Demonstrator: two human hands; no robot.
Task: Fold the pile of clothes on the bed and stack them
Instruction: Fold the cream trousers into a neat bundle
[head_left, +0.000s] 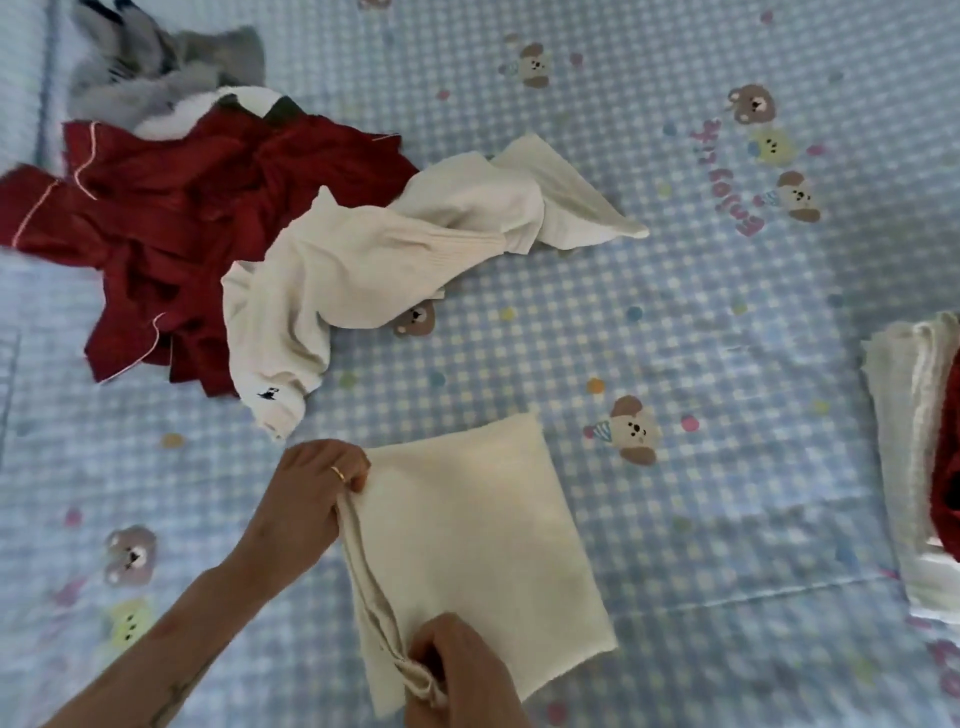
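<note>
Clothes-folding is mid-step: my left hand (311, 488) and right hand (457, 670) both pinch the cream garment's (478, 540) left edge, which I'd next fold rightward.

**Hand and Arm Positions**

The left forearm enters from the lower left corner and extends diagonally up and to the right, bare to the wrist. The left hand (311, 488) sits knuckles up, fingers curled downward, pinching a fabric edge between thumb and fingers; a thin gold ring is on one finger. The right hand (457, 670) enters from the bottom edge, back of hand facing the camera, fingers curled around a gathered fabric edge.
</note>
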